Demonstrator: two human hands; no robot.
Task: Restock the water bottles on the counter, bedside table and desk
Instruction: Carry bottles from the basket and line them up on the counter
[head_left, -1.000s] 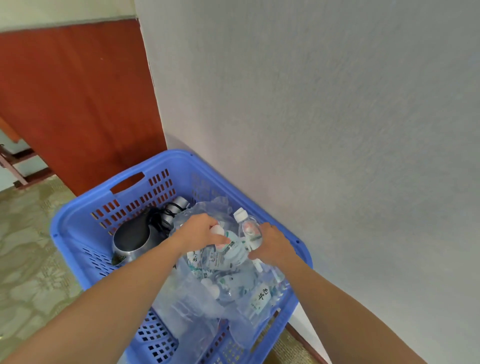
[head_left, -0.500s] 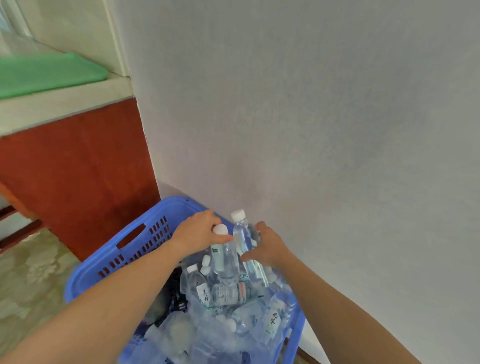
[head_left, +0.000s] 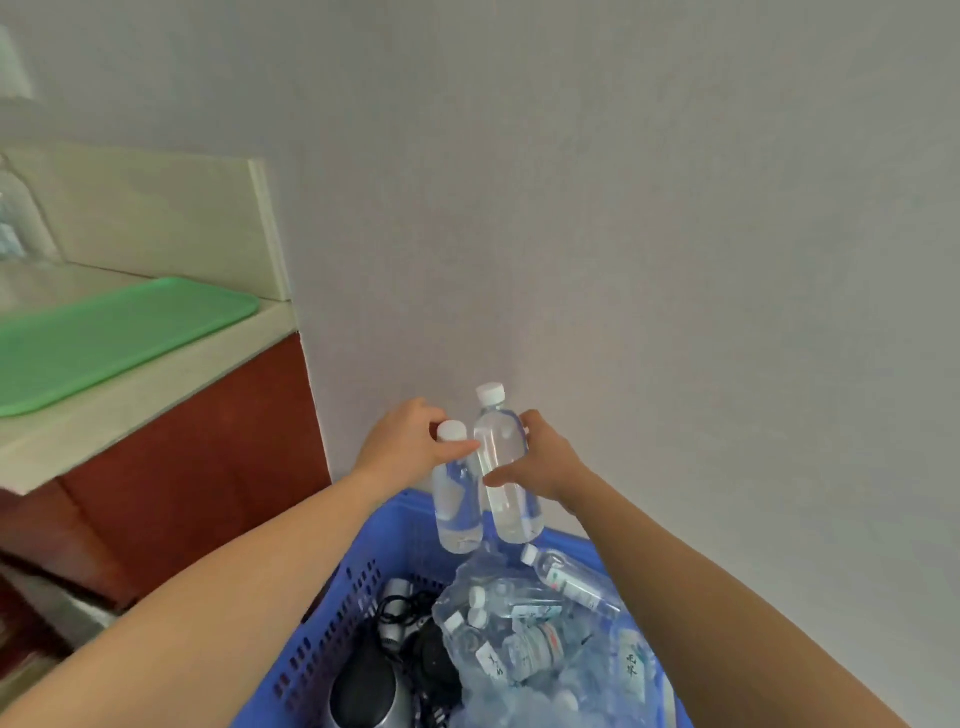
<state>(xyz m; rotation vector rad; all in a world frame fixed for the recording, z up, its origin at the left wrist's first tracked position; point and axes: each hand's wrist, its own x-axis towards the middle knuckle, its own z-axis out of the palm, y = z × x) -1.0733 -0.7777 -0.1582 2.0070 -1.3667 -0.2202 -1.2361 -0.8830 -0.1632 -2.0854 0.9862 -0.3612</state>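
Note:
Two clear water bottles with white caps hang upright above a blue plastic basket (head_left: 332, 618). My left hand (head_left: 402, 441) grips the neck of the shorter-looking left bottle (head_left: 457, 509). My right hand (head_left: 540, 462) holds the right bottle (head_left: 506, 467) around its upper body, cap above the fingers. The two bottles touch side by side. More water bottles (head_left: 524, 634) lie in torn clear plastic wrap inside the basket.
A beige counter (head_left: 156, 395) with a green tray (head_left: 104, 343) sits to the left over a red-brown cabinet front. A grey wall stands close ahead and right. The basket also holds a dark kettle (head_left: 363, 691) and a black cord.
Both hands have lifted their bottles up out of the basket, clear of the wrap. The view has tilted up, bringing the counter and green tray into sight.

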